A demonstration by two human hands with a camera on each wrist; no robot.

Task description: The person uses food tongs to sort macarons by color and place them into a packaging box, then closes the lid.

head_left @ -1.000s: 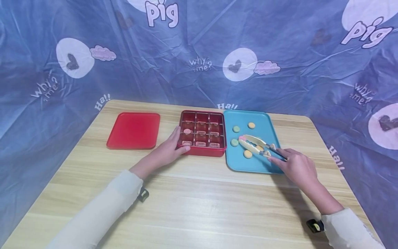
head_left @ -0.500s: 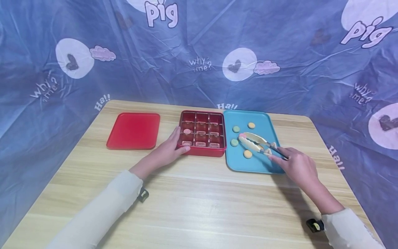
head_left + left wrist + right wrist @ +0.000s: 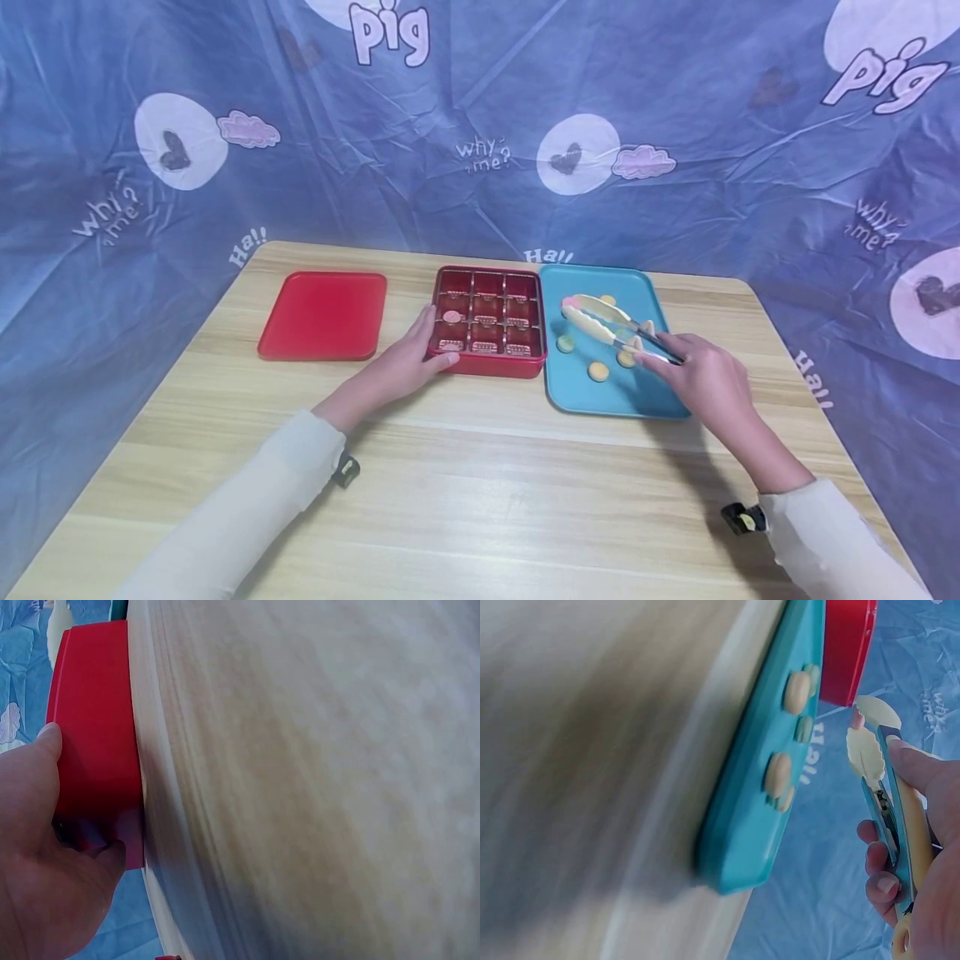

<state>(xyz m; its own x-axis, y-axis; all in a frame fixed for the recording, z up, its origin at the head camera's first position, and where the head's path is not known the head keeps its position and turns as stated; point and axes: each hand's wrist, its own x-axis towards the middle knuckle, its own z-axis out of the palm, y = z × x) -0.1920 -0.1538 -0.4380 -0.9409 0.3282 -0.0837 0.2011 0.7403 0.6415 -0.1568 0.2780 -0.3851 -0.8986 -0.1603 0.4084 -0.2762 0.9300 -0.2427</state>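
My left hand (image 3: pixel 401 358) holds the near left corner of a red compartment box (image 3: pixel 495 364), thumb on the front wall and fingers along the left side. A pink macaron (image 3: pixel 452 317) sits in a left-hand compartment; another pinkish piece shows in the near left one. My right hand (image 3: pixel 712 379) grips tongs (image 3: pixel 588 323) with cream scalloped tips. Between the tips, over the blue tray (image 3: pixel 581 400), is a pink macaron (image 3: pixel 572 303), also seen in the right wrist view as a pink macaron edge (image 3: pixel 857 718). Green (image 3: pixel 566 343) and yellow macarons (image 3: pixel 597 372) lie on the tray.
A red square lid (image 3: pixel 322 317) lies flat on the wooden table (image 3: pixel 480 483), left of the box. The tray's left edge sits right against the box's right side. A blue patterned cloth (image 3: pixel 405 192) hangs behind and beside the table.
The right hand and tongs have shifted up and left over the tray, carrying the pink macaron away from its earlier spot. The left hand and box have stayed put.
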